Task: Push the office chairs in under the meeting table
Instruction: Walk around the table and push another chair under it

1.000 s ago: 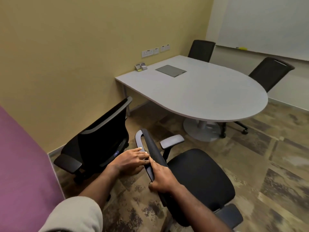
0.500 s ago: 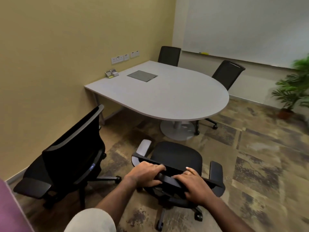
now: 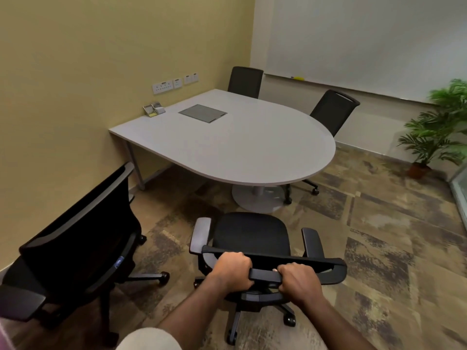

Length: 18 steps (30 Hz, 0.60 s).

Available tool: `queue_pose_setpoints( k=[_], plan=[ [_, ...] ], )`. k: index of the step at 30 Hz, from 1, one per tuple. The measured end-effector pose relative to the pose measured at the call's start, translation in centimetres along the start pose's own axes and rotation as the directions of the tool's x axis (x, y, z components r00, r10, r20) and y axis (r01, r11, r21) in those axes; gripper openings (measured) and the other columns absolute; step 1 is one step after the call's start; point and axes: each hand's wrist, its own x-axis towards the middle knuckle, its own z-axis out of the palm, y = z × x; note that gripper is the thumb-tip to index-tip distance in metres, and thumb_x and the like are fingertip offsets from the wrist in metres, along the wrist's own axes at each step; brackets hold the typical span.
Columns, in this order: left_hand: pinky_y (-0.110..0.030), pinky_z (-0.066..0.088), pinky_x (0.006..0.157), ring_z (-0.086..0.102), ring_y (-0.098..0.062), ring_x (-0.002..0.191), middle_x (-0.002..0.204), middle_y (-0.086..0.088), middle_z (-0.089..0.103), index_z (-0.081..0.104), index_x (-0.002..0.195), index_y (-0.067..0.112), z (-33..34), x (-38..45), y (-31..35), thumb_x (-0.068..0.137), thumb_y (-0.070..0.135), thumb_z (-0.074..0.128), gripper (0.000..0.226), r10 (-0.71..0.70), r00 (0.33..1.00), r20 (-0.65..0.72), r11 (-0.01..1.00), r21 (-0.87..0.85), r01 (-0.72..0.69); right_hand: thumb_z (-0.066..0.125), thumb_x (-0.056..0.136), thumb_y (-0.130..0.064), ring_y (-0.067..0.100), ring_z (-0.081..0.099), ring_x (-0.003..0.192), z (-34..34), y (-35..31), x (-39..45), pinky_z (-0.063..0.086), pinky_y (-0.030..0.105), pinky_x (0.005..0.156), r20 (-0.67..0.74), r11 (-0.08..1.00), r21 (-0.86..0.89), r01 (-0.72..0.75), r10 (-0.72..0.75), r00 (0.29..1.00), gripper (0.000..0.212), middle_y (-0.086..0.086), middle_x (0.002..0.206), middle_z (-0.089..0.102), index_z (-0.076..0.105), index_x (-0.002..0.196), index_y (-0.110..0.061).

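A black office chair (image 3: 250, 234) on castors stands in front of me, its seat facing the white meeting table (image 3: 252, 150) with a gap of floor between them. My left hand (image 3: 233, 270) and my right hand (image 3: 298, 280) both grip the top edge of its backrest, side by side. A second black chair (image 3: 80, 243) stands at the left near the yellow wall, turned away from the table. Two more black chairs, one (image 3: 245, 82) at the far end and one (image 3: 331, 111) at the far right, sit close against the table.
The table has a round pedestal base (image 3: 257, 198) and a leg frame (image 3: 135, 165) by the wall. A grey panel (image 3: 202, 113) and a small holder (image 3: 153, 109) lie on top. A potted plant (image 3: 437, 130) stands at the right, beside a glass partition (image 3: 460, 190).
The chair in my hands has swung round from sideways so its seat faces the table. The view has shifted right, bringing the plant into sight.
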Motion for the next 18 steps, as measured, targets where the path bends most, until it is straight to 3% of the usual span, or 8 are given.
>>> queue_pose_setpoints(
  k=[4,7,13,18],
  plan=[
    [-0.034,0.048,0.06,0.059,-0.025,0.064,0.067,0.004,0.053,0.053,0.068,0.022,0.0,3.2,0.1,0.069,0.046,0.055,0.024,-0.091,0.996,0.025,0.995,-0.026,0.091,0.051,0.077,-0.042,0.028,0.066,0.086,-0.8,2.1,2.7,0.044,0.037,0.066,0.05,0.991,0.059,0.117,-0.12,0.992,0.016,0.001,0.089,0.07,0.052,0.083,-0.027],
    [-0.032,0.048,0.057,0.054,-0.021,0.058,0.061,0.006,0.05,0.054,0.066,0.023,0.4,5.2,-0.9,0.066,0.047,0.05,0.025,-0.122,0.992,-0.006,0.992,-0.042,0.122,0.048,0.073,-0.036,0.029,0.067,0.079,-0.9,4.5,5.0,0.044,0.036,0.062,0.073,0.996,0.073,0.052,-0.057,0.996,0.014,0.003,0.081,0.071,0.056,0.075,-0.024],
    [-0.032,0.051,0.055,0.062,-0.021,0.059,0.064,0.004,0.063,0.065,0.069,0.022,-0.8,11.4,-2.7,0.068,0.046,0.052,0.027,-0.106,0.992,-0.062,0.994,0.0,0.106,0.049,0.071,-0.035,0.026,0.067,0.074,-1.1,7.8,11.5,0.049,0.036,0.064,0.057,0.996,0.055,0.075,-0.078,0.995,0.016,0.001,0.075,0.07,0.06,0.074,-0.024],
    [-0.03,0.045,0.054,0.06,-0.019,0.06,0.061,0.009,0.052,0.065,0.071,0.024,-2.3,17.0,-5.0,0.071,0.046,0.054,0.024,-0.131,0.988,-0.08,0.991,0.004,0.131,0.051,0.072,-0.036,0.024,0.067,0.072,-1.2,10.1,18.1,0.045,0.034,0.061,0.009,0.996,0.046,0.082,-0.083,0.997,0.014,-0.001,0.073,0.069,0.06,0.073,-0.026]
  ],
)
